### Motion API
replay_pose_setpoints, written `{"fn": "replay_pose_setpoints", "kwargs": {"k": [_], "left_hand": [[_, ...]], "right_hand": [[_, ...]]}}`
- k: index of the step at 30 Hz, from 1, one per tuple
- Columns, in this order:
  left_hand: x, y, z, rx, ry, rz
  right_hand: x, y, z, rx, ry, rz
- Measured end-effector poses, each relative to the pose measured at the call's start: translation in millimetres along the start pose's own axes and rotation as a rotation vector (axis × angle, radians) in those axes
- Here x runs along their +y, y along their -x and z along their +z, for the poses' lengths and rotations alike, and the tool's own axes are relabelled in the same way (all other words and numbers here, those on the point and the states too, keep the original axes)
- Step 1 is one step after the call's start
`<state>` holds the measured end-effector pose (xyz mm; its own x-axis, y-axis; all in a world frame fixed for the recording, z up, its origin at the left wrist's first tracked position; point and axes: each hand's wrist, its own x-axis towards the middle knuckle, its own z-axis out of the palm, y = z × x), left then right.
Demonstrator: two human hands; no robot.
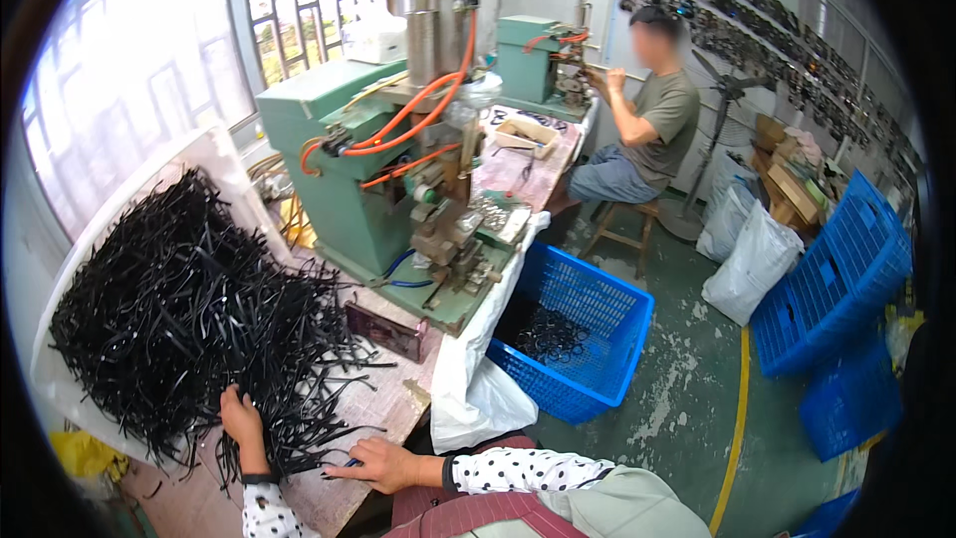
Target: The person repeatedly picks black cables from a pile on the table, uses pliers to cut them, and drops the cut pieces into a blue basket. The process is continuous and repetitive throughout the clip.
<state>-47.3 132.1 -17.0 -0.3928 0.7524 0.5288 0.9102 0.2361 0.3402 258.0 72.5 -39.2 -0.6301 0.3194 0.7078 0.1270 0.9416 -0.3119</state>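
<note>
A large heap of thin black strips (189,309) fills a white tray-like container (50,354) at the left and spills onto the worktable (398,413). At the near edge of the heap, my left hand (242,425) has its fingertips among the strips, curled closed on them; which strip they grip is partly hidden. To the right, over the table's near edge, my right hand (386,465) is closed round a small blue thing whose kind I cannot make out. Its index finger points left, near the ends of loose strips.
A green bench machine (349,209) with orange hoses stands beyond the heap. A dark phone-like slab (384,332) leans before it. Right of the table is a blue crate (597,374) holding black pieces. A person (647,125) sits at another machine (528,60).
</note>
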Motion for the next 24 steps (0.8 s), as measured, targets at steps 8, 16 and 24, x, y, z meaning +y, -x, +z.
{"fn": "replay_pose_setpoints", "kwargs": {"k": [8, 16, 24], "left_hand": [[58, 70, -44, -0.079, 0.096, 0.376], [53, 112, -32, -0.029, 0.118, 0.385], [82, 103, -81, 0.086, 0.631, -0.200]], "right_hand": [[0, 8, 4, -0.001, -0.004, 0.014], [3, 10, 8, 0.017, 0.017, 0.021], [-2, -6, 7, 0.017, -0.069, 0.002]]}}
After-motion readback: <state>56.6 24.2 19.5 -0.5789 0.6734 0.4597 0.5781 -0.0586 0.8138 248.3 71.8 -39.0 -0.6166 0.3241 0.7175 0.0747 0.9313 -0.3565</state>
